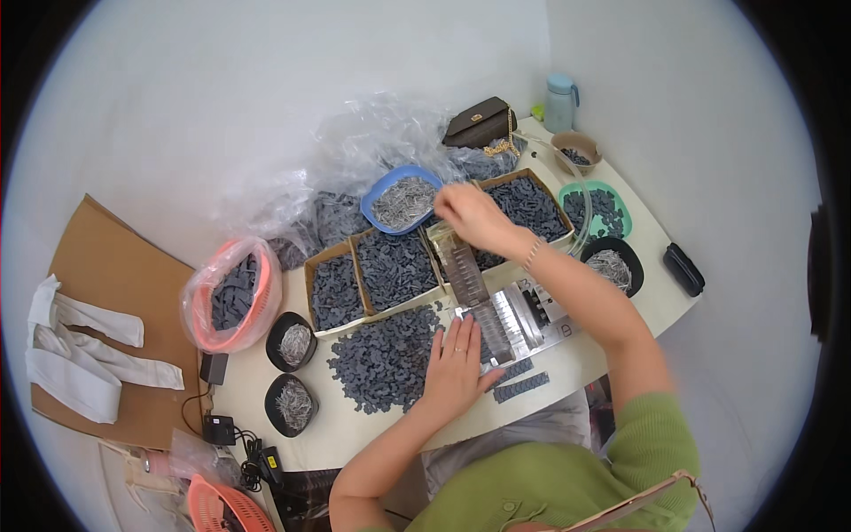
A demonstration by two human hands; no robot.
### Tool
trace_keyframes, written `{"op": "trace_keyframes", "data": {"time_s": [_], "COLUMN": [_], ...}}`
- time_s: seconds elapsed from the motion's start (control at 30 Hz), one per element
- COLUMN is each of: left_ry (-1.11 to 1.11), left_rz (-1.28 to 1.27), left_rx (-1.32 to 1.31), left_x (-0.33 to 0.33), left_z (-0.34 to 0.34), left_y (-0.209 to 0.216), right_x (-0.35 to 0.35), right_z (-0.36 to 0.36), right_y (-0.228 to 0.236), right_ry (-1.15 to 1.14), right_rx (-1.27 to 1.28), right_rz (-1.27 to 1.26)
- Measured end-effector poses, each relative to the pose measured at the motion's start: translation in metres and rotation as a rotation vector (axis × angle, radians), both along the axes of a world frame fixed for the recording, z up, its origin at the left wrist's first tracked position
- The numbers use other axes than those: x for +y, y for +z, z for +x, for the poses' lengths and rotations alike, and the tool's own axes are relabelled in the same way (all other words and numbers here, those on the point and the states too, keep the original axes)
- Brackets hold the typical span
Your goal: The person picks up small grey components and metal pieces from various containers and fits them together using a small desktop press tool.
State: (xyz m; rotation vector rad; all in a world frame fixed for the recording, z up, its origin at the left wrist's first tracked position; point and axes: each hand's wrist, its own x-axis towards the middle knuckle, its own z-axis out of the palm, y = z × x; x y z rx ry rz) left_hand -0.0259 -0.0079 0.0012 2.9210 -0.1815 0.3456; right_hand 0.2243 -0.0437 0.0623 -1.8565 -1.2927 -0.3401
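My left hand (454, 363) lies with fingers stretched out against the left side of a metal fixture (523, 319) with a ribbed, slotted bed. A long clear slotted strip (461, 270) runs from that fixture toward the far side, over the cardboard boxes. My right hand (474, 217) is above the strip's far end, beside a blue tray (365, 206) of thin metal pins (403, 202). Its fingers are curled together; whatever they may hold is hidden. Close to my left hand spreads a loose pile of small dark grey parts (381, 359).
Cardboard boxes (335, 288) of grey parts stand behind the pile. Black bowls (291, 405) of pins sit at left, and another black bowl (613, 264) at right. A pink basket (235, 297), green tray (628, 213), black case (683, 269) and power adapters (218, 430) are around.
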Motion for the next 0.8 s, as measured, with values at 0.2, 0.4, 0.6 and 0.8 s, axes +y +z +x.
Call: {"op": "trace_keyframes", "data": {"time_s": [0.2,0.4,0.6,0.8], "left_ry": [0.119,0.159,0.179,0.067], "left_rz": [-0.065,-0.080,-0.349,-0.106], "left_rx": [0.006,-0.101,-0.103,-0.175], "left_x": [0.021,0.045,0.052,0.060], "left_z": [-0.003,-0.020,-0.023,-0.011], "left_y": [0.014,0.021,0.034,0.042], "right_x": [-0.005,-0.076,-0.143,-0.147], "right_z": [-0.002,-0.076,-0.153,-0.171], "right_y": [0.007,0.016,-0.042,-0.043], "right_ry": [-0.163,0.063,0.277,0.248], "right_rx": [0.259,-0.477,-0.634,-0.667], "right_rz": [-0.322,0.000,-0.204,-0.300]}}
